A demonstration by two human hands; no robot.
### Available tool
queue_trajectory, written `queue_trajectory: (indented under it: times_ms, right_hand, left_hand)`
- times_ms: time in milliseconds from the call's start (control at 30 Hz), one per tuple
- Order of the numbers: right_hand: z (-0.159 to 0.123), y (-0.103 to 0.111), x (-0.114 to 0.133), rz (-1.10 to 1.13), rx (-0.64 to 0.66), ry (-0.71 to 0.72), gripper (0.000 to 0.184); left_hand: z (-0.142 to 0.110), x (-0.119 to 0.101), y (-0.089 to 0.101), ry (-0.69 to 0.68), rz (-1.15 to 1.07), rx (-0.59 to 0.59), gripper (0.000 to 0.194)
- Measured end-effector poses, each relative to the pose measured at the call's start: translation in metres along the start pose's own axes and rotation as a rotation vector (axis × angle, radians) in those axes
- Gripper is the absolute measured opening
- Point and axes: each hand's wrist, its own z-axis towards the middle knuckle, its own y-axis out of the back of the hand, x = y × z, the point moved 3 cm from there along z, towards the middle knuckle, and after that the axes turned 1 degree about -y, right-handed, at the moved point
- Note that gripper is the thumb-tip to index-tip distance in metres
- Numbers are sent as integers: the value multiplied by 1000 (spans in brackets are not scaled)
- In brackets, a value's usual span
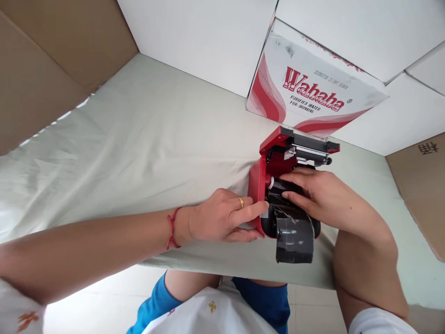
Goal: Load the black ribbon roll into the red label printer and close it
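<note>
A red and black label printer (255, 189) stands on the cloth-covered surface with its lid raised at the back. My left hand (224, 215) grips its left side wall, fingers over the front left edge. Inside the bay, my right hand (328, 197) has its thumb and fingers around a shiny black ribbon roll (276, 191). A loose, creased end of black ribbon (295, 241) hangs over the printer's front. The lid (299, 144) carries a dark roller on its underside. My right fingertips and the roll's right end are partly hidden.
A white and red Wahaha water carton (313, 93) stands right behind the printer, between white panels (194, 41). Brown cardboard (59, 51) rises at the left, and another brown cardboard piece (422, 190) is at the right. Pale green cloth (139, 148) covers the surface.
</note>
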Motion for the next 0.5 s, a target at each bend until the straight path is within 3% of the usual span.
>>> queue_trajectory:
  times_ms: [133, 300, 400, 500]
  right_hand:
    - [5, -5, 2, -121, -8, -65, 35]
    - [12, -10, 4, -218, 103, -86, 31]
    - [11, -6, 2, -149, 108, -76, 32]
    - [-5, 8, 8, 66, -11, 48, 31]
  left_hand:
    - [-1, 0, -1, -4, 7, 4, 51]
    - [0, 0, 0, 3, 19, 11, 50]
    - [0, 0, 0, -2, 18, 11, 48]
    - [-2, 1, 0, 6, 4, 21, 50]
